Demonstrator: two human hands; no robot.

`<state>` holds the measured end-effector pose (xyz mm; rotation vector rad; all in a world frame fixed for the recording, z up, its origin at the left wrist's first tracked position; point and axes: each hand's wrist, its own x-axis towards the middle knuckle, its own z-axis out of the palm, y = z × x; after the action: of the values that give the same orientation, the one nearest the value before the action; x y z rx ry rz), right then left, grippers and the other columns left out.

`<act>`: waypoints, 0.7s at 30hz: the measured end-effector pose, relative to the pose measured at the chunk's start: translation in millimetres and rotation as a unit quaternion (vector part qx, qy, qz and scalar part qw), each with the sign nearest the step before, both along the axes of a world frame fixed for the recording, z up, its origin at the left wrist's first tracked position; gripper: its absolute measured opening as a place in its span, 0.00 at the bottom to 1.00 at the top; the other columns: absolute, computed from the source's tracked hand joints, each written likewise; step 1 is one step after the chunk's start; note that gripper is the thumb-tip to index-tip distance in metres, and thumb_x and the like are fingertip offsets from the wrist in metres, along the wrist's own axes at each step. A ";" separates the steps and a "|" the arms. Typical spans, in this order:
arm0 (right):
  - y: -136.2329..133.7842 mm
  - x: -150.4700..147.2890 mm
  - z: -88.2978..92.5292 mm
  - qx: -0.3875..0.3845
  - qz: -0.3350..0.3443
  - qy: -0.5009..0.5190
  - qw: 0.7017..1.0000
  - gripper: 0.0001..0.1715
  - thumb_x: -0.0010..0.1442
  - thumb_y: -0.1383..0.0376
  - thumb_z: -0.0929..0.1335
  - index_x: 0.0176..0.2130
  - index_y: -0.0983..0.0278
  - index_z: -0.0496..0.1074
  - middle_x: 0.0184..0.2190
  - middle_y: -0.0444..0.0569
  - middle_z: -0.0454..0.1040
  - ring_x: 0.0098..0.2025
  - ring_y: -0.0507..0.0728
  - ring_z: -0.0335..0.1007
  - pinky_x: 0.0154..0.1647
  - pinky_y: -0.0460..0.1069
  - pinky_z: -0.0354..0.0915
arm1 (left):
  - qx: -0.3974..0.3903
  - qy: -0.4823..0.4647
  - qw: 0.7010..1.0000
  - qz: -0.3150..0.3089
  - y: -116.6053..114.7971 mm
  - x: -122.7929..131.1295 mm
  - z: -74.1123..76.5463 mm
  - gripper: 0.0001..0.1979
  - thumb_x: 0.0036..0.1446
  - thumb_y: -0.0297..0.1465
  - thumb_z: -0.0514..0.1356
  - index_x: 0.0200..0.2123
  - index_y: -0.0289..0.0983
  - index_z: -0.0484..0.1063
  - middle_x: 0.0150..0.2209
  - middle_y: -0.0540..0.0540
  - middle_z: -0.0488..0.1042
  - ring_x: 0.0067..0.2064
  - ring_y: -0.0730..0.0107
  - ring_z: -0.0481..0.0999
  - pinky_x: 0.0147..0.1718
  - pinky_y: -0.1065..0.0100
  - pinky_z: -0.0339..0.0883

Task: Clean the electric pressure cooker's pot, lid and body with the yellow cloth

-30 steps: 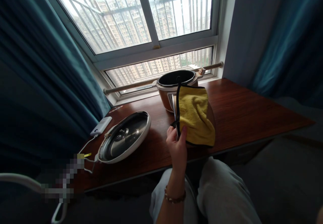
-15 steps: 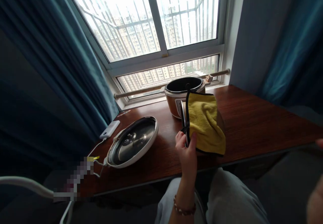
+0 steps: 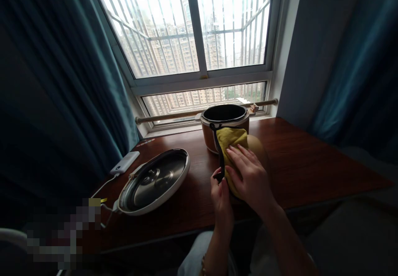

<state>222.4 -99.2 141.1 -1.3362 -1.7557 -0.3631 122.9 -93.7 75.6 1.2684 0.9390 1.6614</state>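
Observation:
A yellow cloth (image 3: 231,135) with black edging is draped over a rounded, golden-brown pot (image 3: 257,146), apparently an inner cooking pot lying tilted on its side. My left hand (image 3: 222,199) is closed at the pot's rim, by the cloth's black edge; its exact grip is partly hidden. My right hand (image 3: 250,172) presses the cloth against the pot, fingers stretched over the fabric and thumb below them. Just behind stands a brown and white electric cooker (image 3: 209,133), its top open and its inside dark. The cloth and hands hide much of the pot.
A round cooker lid (image 3: 155,180) lies with its inner side up on the wooden table (image 3: 304,156), left of my hands. Behind it are a white power bank (image 3: 126,163) and a cable (image 3: 104,185). The window (image 3: 168,31) and a blue curtain (image 3: 102,81) border the table.
My right hand has come in from the far right and now lies on the cloth. My left hand stays at the rim. The view has shifted slightly.

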 end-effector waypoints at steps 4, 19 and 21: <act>6.6 12.9 -3.3 0.031 -0.027 0.046 0.998 0.18 0.62 0.63 0.61 0.50 0.62 0.69 0.50 0.50 0.71 0.57 0.58 0.61 0.60 0.58 0.54 | 0.056 0.076 0.995 -0.019 -0.2 -2.5 -4.2 0.19 0.61 0.41 0.49 0.39 0.37 0.75 0.47 0.41 0.72 0.56 0.58 0.63 0.55 0.57 0.56; 32.1 -10.2 37.9 -0.062 -0.151 0.083 0.983 0.11 0.60 0.67 0.60 0.37 0.63 0.71 0.35 0.53 0.75 0.39 0.60 0.70 0.40 0.52 0.63 | 0.128 0.140 0.982 0.013 -9.4 -7.8 -5.2 0.18 0.62 0.35 0.46 0.30 0.39 0.74 0.47 0.44 0.71 0.57 0.58 0.60 0.55 0.57 0.54; 35.8 0.5 38.8 -0.082 -0.226 0.122 0.963 0.11 0.59 0.66 0.61 0.36 0.63 0.71 0.32 0.54 0.75 0.35 0.61 0.70 0.35 0.52 0.62 | 0.133 0.151 0.979 0.014 -13.0 -7.9 -6.9 0.18 0.62 0.34 0.46 0.29 0.39 0.73 0.46 0.44 0.71 0.57 0.58 0.59 0.55 0.55 0.53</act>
<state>223.0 -63.4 179.9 -1.8235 -1.2907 -0.2891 115.0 -106.7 68.7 1.7324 0.9368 1.6863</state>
